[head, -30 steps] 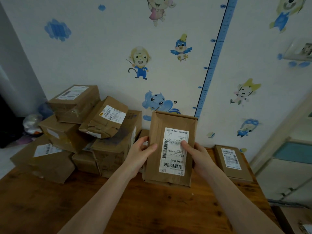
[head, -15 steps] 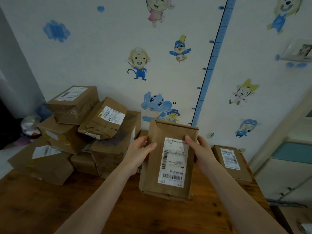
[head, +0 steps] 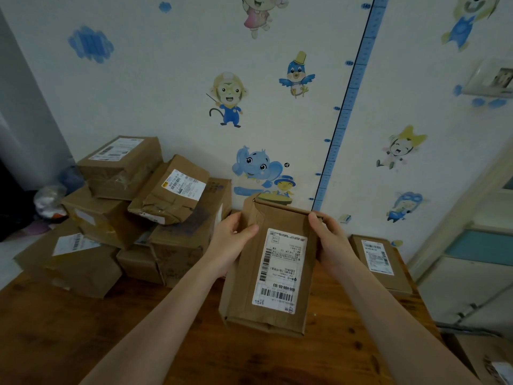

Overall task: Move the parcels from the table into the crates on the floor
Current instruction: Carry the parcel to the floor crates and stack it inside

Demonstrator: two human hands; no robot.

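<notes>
- Dark wooden table (head: 83, 343) fills the near part of the head view, and both bare forearms reach forward over it.
- At the lower right corner, off the table edge, part of a cardboard box (head: 483, 357) stands on the floor; its contents are too cut off to tell.
- A flat brown parcel (head: 244, 287) is held over the middle of the table, its long side running away from the camera and its far end raised.
- A white shipping label (head: 280, 270) with barcodes covers much of the parcel's upper face.
- Left hand (head: 230, 240) grips the parcel's left edge near the far end, thumb lying on the upper face and fingers curled out of sight behind.
- Right hand (head: 330, 240) grips the right edge opposite, thumb at the far corner and fingers hidden under the cardboard.
- Just right of that hand, a thin labelled parcel (head: 377, 262) lies flat on the table near its right edge.
- On the left half of the table a heap of brown boxes (head: 177, 245) is stacked against the wall.
- A crumpled labelled packet (head: 172, 195) lies tilted on top of the heap, and a long box (head: 122, 165) sits highest.
- Behind everything is a pale wall with cartoon stickers: an elephant (head: 256, 168), a monkey (head: 228, 100) and a bird (head: 296, 76).
- A blue height-chart strip (head: 344, 112) runs up the wall to the right of the stickers.
</notes>
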